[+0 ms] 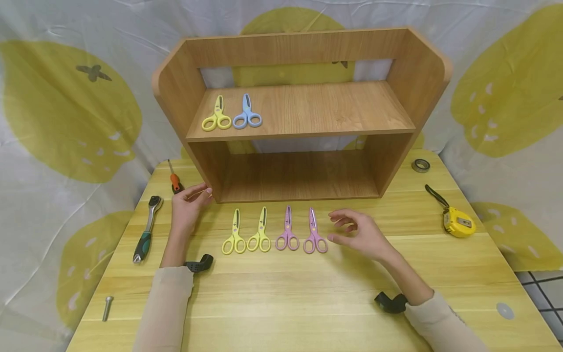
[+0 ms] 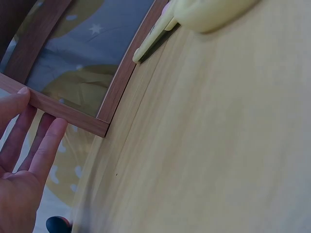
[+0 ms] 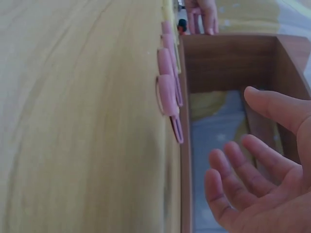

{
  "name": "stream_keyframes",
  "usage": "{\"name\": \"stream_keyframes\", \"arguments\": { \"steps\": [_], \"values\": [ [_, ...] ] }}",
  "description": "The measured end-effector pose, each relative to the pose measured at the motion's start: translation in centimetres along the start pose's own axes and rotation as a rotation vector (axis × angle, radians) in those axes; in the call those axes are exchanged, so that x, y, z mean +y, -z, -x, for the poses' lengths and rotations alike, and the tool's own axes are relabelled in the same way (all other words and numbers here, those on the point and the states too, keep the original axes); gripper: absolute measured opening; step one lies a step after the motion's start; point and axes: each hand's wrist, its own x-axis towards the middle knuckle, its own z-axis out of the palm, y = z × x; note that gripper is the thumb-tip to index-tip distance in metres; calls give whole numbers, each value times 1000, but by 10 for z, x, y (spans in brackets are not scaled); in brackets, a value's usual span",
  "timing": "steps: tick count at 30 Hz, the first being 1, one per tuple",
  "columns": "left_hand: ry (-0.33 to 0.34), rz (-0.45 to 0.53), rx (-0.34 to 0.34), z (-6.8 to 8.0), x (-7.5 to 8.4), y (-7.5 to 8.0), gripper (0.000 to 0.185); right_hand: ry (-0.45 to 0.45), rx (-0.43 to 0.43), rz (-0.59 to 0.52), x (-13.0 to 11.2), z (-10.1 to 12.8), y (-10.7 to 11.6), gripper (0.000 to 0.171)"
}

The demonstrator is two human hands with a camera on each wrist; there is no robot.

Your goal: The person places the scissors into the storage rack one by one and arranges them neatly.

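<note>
Beside the right end of a row of scissors, we saw the bare right hand (image 1: pixel 358 234) with its grip released, fingers apart and slightly bent, just short of a lilac plastic-handled pair (image 1: pixel 313 229). At the lower left corner of a brown wooden two-tier shelf (image 1: pixel 308 107), we found the bare left hand (image 1: pixel 186 208); its grip was loose too, fingers extended, thumb and fingertips touching the side panel.

Between the hands, we counted three more pairs in the row: another lilac one (image 1: pixel 288 228), then two yellow plastic-handled ones (image 1: pixel 262 228) (image 1: pixel 236 229). All four lay flat on the pale wooden counter (image 1: pixel 272 313), blades toward the shelf. On the upper tier, toward its left end, we saw a yellow plastic pair (image 1: pixel 217 113) beside a light blue plastic pair (image 1: pixel 248 110).

Farther left, we noticed an orange-handled screwdriver (image 1: pixel 175 181), a green-and-black-handled metal ratchet (image 1: pixel 149 225) and a silver metal bolt (image 1: pixel 107 308). Farther right lay a dark round ring (image 1: pixel 421 170), a yellow tape measure with a black strap (image 1: pixel 459 222) and a translucent round disc (image 1: pixel 505 311).
</note>
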Motion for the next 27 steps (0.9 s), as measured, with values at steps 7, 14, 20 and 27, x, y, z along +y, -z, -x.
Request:
{"name": "stream_keyframes", "arguments": {
  "steps": [7, 14, 20, 27],
  "values": [
    [-3, 26, 18, -7, -12, 4, 32, -42, -11, -29, 4, -1, -10, 56],
    [-9, 12, 24, -10, -21, 8, 36, -42, -47, -46, 17, -2, -20, 58],
    [5, 25, 17, -2, -7, 4, 31, -38, -54, -16, 22, -2, -24, 61],
    [-9, -4, 26, -8, -15, 5, 34, -45, -66, 20, 23, 0, -27, 63]
  ]
}}
